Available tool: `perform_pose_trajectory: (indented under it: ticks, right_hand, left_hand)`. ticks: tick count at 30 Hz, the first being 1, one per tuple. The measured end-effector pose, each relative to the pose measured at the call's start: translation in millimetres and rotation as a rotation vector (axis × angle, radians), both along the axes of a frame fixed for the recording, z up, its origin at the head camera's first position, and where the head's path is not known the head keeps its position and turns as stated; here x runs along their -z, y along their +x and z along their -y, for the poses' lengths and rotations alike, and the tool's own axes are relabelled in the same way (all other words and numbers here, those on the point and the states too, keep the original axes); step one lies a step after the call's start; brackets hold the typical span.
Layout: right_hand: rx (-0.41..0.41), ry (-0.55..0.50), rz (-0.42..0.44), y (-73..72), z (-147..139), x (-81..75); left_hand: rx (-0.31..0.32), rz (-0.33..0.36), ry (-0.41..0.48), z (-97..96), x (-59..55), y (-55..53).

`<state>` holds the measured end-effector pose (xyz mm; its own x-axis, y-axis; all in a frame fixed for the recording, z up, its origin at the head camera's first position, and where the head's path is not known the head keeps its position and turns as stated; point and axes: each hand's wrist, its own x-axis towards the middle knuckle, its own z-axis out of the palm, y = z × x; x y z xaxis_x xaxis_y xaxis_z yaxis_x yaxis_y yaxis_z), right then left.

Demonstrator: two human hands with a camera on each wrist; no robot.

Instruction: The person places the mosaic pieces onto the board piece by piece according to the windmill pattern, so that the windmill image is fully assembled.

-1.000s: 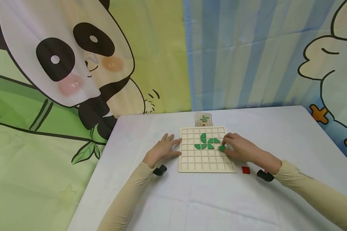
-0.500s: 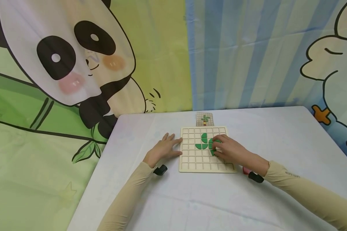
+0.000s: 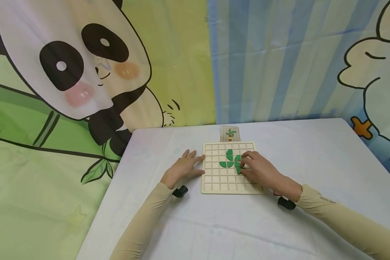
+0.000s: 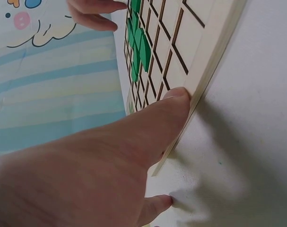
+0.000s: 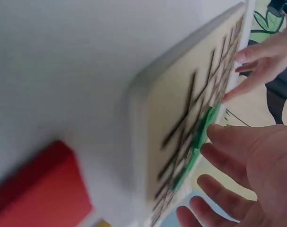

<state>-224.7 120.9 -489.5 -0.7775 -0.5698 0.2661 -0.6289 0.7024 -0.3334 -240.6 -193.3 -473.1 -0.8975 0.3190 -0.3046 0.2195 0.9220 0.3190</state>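
A pale wooden grid board lies on the white table with several green quarter-circle pieces forming a pinwheel. My left hand rests against the board's left edge, thumb and fingers spread. In the left wrist view the thumb touches the board's rim. My right hand is over the board's right half, thumb and index finger close together at the lowest green quarter-circle piece, which sits in or on the grid. That hand hides part of the pieces and cells to the right.
Beyond the board lies a small pattern card with a coloured design. In the right wrist view a red block and a bit of a yellow piece lie beside the board. A cartoon curtain hangs behind the table.
My right hand has carried a green quarter-circle piece leftward from the board's right side to below the other green pieces, then shifted slightly right. The left hand has stayed put.
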Motion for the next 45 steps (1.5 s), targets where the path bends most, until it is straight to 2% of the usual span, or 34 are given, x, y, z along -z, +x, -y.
perform_pose_trajectory:
  ticks: [7, 11, 15, 20, 24, 26, 33, 37, 41, 45]
  right_hand:
    - [-0.036, 0.013, -0.013, 1.4, 6, 1.7]
    - [-0.030, -0.002, 0.020, 2.5, 1, -6.1]
    - [0.032, 0.004, 0.064, -0.3, -20, -22.5]
    - [0.145, 0.085, 0.149, 0.8, -56, -35.9]
    - [0.217, 0.168, 0.280, 11.4, -77, -31.2]
    - [0.235, 0.208, 0.310, 16.3, -82, -26.3]
    - [0.221, 0.213, 0.248, 17.0, -85, -19.5]
    - [0.219, 0.198, 0.279, 16.3, -87, -21.4]
    - [0.251, 0.209, 0.349, 25.9, -101, -28.0]
    - [0.297, 0.300, 0.368, 47.6, -127, -30.9]
  left_hand:
    - [0.005, -0.012, 0.006, 0.5, -0.1, -2.2]
    - [0.007, -0.010, 0.006, 0.5, -0.6, -2.5]
    - [0.008, -0.006, 0.004, 1.1, -0.5, -2.2]
    - [0.004, -0.012, -0.006, 3.8, -1.6, -0.7]
    - [0.011, -0.016, -0.012, 5.2, -2.4, -0.2]
    - [0.019, -0.018, -0.010, 5.1, -3.1, -0.6]
    - [0.017, -0.013, -0.023, 3.3, -4.0, -4.3]
    - [0.016, -0.009, -0.032, 2.1, -2.8, -6.0]
    - [0.014, -0.003, -0.021, 0.1, -1.5, -4.5]
    - [0.008, -0.002, -0.010, -1.2, 0.0, -1.8]
